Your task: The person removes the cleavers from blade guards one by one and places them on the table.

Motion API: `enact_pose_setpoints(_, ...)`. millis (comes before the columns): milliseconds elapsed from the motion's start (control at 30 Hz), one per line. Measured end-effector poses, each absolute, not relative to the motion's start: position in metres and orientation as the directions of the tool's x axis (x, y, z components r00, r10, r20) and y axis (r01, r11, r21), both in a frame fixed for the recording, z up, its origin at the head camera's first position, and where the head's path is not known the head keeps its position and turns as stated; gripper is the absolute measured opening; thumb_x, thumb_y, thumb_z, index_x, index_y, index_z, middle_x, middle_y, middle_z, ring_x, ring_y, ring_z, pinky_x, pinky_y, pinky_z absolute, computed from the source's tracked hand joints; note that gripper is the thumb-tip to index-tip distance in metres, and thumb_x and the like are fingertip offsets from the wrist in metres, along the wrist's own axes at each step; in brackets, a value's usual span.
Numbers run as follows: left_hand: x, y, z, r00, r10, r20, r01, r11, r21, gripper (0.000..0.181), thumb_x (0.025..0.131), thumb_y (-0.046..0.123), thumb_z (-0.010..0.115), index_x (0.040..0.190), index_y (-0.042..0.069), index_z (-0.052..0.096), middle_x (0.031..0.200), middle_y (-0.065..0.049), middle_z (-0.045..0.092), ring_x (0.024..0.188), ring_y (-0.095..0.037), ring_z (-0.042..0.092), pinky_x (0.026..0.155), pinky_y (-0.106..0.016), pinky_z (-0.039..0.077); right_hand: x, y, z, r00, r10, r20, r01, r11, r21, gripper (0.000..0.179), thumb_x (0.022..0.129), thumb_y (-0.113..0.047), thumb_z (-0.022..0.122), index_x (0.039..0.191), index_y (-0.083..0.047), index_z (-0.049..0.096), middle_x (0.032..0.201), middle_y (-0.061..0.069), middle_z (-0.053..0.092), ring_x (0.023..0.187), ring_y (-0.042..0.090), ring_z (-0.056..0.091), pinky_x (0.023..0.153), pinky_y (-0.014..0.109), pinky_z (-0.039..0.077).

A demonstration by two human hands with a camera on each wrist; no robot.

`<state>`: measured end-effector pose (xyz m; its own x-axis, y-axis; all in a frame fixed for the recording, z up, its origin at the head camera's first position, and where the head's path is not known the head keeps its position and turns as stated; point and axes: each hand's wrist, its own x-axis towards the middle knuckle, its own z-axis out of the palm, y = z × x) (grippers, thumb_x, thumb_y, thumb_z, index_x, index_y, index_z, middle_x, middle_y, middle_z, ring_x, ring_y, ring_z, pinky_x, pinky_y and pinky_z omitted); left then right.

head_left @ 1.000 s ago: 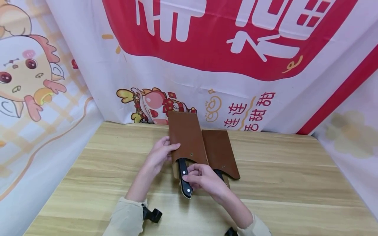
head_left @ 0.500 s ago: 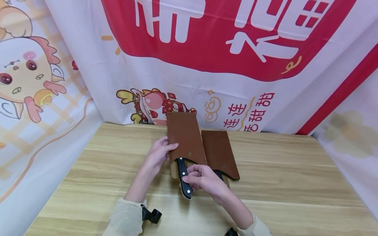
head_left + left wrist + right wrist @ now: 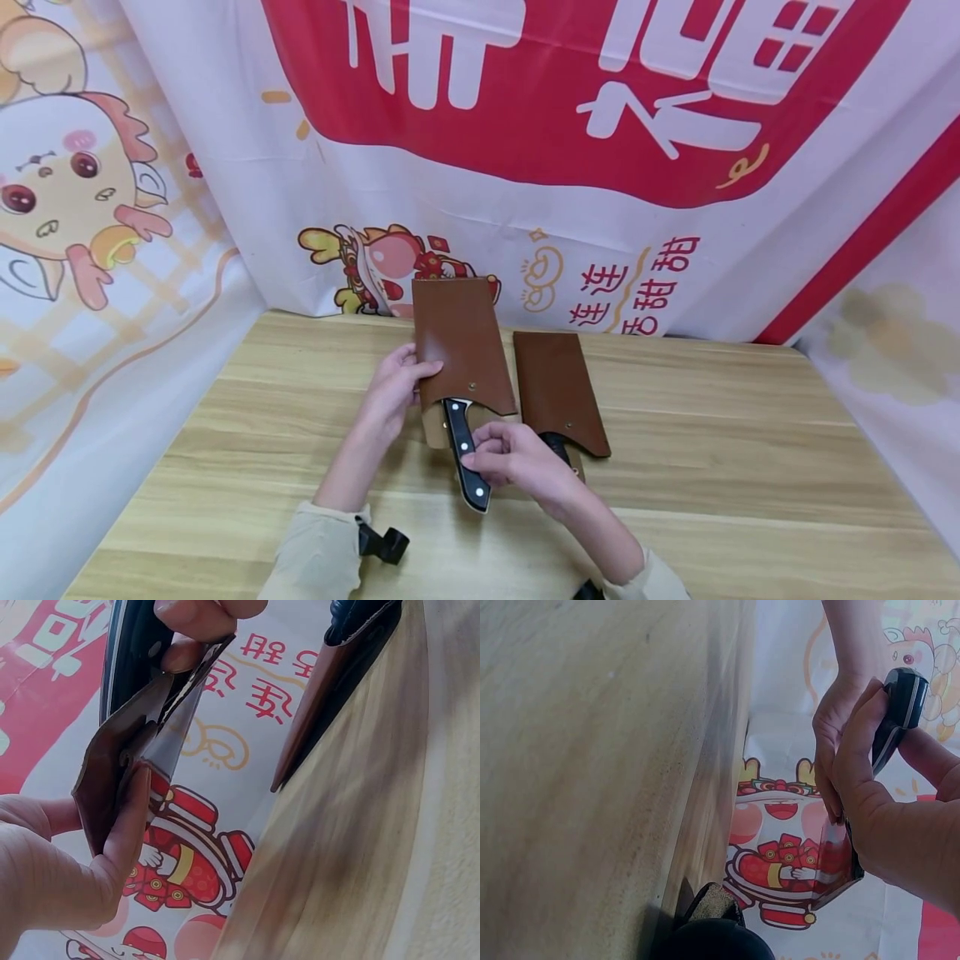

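My left hand (image 3: 390, 387) grips the left edge of a brown leather knife sheath (image 3: 461, 333), thumb on the front face. A knife's black handle (image 3: 467, 458) with silver rivets sticks out of the sheath's curved mouth, and a sliver of bright metal shows there. The rest of the blade is hidden inside. My right hand (image 3: 517, 462) pinches this handle between thumb and fingers. In the left wrist view, the sheath (image 3: 112, 761) is seen edge-on, its mouth parted around the knife. The right wrist view shows the handle's butt (image 3: 907, 694) above the right thumb.
A second brown sheath (image 3: 558, 383) lies on the wooden table (image 3: 712, 450) to the right, a black handle (image 3: 556, 443) protruding from it. A printed cloth (image 3: 420, 183) hangs behind the table's back edge. Black wrist mounts (image 3: 384, 546) sit on both forearms.
The left hand has shifted left and slightly away with the sheath, widening the gap to the second sheath. More of the handle now shows at the mouth. The right hand stays nearly in place.
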<state>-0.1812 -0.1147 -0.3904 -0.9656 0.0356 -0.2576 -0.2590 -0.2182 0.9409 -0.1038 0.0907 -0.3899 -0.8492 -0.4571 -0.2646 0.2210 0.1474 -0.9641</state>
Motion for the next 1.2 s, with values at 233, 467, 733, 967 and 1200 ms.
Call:
enact_pose_setpoints(233, -0.183, -0.118, -0.391, -0.967, 0.010, -0.256, -0.251, -0.232, 0.940, 0.048, 0.097, -0.001, 0.062, 0.142, -0.005, 0.045, 0.133, -0.018, 0.062, 0.087, -0.011, 0.068, 0.074, -0.024, 0.054, -0.102, 0.091, -0.389, -0.832, -0.482, -0.273, 0.230, 0.148, -0.962, 0.035, 0.093, -0.009, 0.072, 0.120, 0.010, 0.058, 0.085, 0.002, 0.070, 0.075, 0.010, 0.062, 0.072, 0.025, 0.054)
enact_pose_setpoints(467, -0.186, -0.128, -0.387, -0.962, -0.033, -0.270, -0.253, -0.258, 0.932, 0.046, 0.098, -0.001, 0.061, 0.141, -0.003, 0.045, 0.136, -0.015, 0.057, 0.093, -0.012, 0.066, 0.080, -0.025, 0.054, -0.099, 0.090, -0.389, -0.794, -0.536, -0.288, 0.238, 0.164, -0.957, 0.030, 0.093, -0.010, 0.073, 0.115, 0.007, 0.061, 0.084, 0.003, 0.070, 0.074, 0.011, 0.065, 0.074, 0.029, 0.058)
enact_pose_setpoints(733, -0.188, -0.139, -0.383, -0.960, -0.045, -0.275, -0.254, -0.269, 0.929, 0.051, 0.100, 0.001, 0.061, 0.147, -0.002, 0.042, 0.138, -0.012, 0.056, 0.101, -0.012, 0.064, 0.085, -0.025, 0.050, -0.097, 0.090, -0.390, -0.779, -0.559, -0.283, 0.210, 0.193, -0.958, 0.028, 0.093, -0.009, 0.072, 0.113, 0.006, 0.062, 0.083, 0.002, 0.069, 0.071, 0.010, 0.063, 0.069, 0.027, 0.057)
enact_pose_setpoints(967, -0.186, -0.153, -0.377, -0.959, -0.063, -0.276, -0.246, -0.294, 0.923, 0.046, 0.100, 0.001, 0.061, 0.142, 0.001, 0.044, 0.132, -0.008, 0.058, 0.097, -0.011, 0.065, 0.083, -0.024, 0.050, -0.096, 0.091, -0.390, -0.749, -0.604, -0.272, 0.195, 0.191, -0.962, 0.025, 0.092, -0.008, 0.072, 0.111, 0.005, 0.065, 0.081, 0.001, 0.070, 0.069, 0.008, 0.063, 0.065, 0.023, 0.054)
enact_pose_setpoints(1200, -0.185, -0.165, -0.370, -0.957, -0.094, -0.273, -0.224, -0.356, 0.907, 0.034, 0.101, 0.001, 0.060, 0.132, 0.006, 0.048, 0.125, -0.003, 0.059, 0.099, -0.011, 0.063, 0.083, -0.024, 0.052, -0.097, 0.092, -0.392, -0.731, -0.620, -0.285, 0.190, 0.217, -0.958, 0.020, 0.092, -0.008, 0.072, 0.107, 0.003, 0.066, 0.079, 0.000, 0.070, 0.068, 0.008, 0.061, 0.064, 0.021, 0.052)
